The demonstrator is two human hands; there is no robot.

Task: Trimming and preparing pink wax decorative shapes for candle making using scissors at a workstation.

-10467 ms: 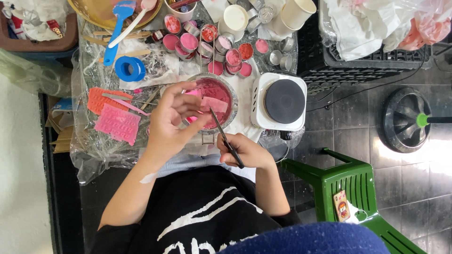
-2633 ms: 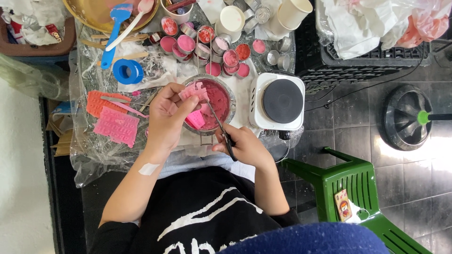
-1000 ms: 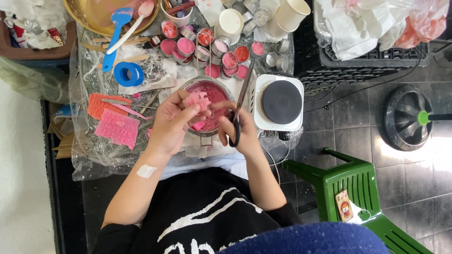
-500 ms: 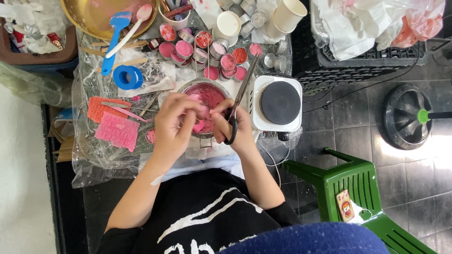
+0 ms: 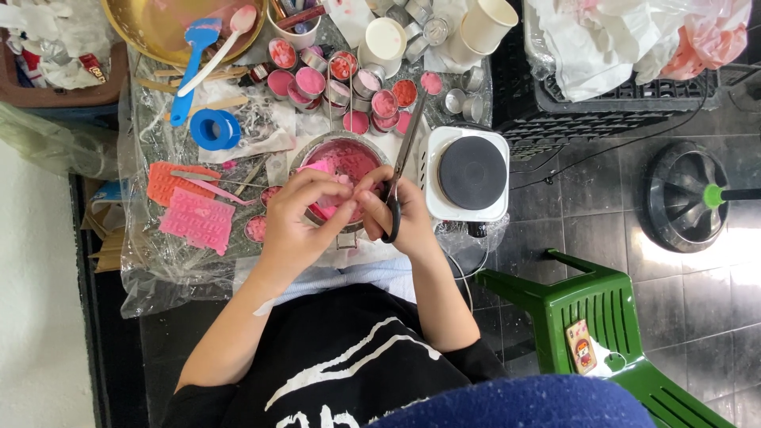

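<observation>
Both my hands meet over a round metal bowl [image 5: 349, 143] of pink wax-like mass on the plastic-covered table. My left hand [image 5: 295, 223] pinches a soft pink piece [image 5: 320, 168] at the bowl's near rim. The fingertips of my right hand [image 5: 406, 215] touch the same piece. That hand also grips black-handled scissors [image 5: 405, 149], whose blades are together and point away from me past the bowl's right side. My fingers hide most of the pink piece.
A white single hot plate [image 5: 469, 173] stands right of the bowl. Several small tins of pink filling [image 5: 349, 83] crowd behind it. Pink [image 5: 196, 223] and orange [image 5: 169, 181] moulds and a blue tape roll [image 5: 214, 129] lie left. A green chair [image 5: 604, 319] and black crate [image 5: 602, 115] stand right.
The scissors swung from pointing into the bowl to pointing away from me. My right hand moved in to join my left on the pink piece.
</observation>
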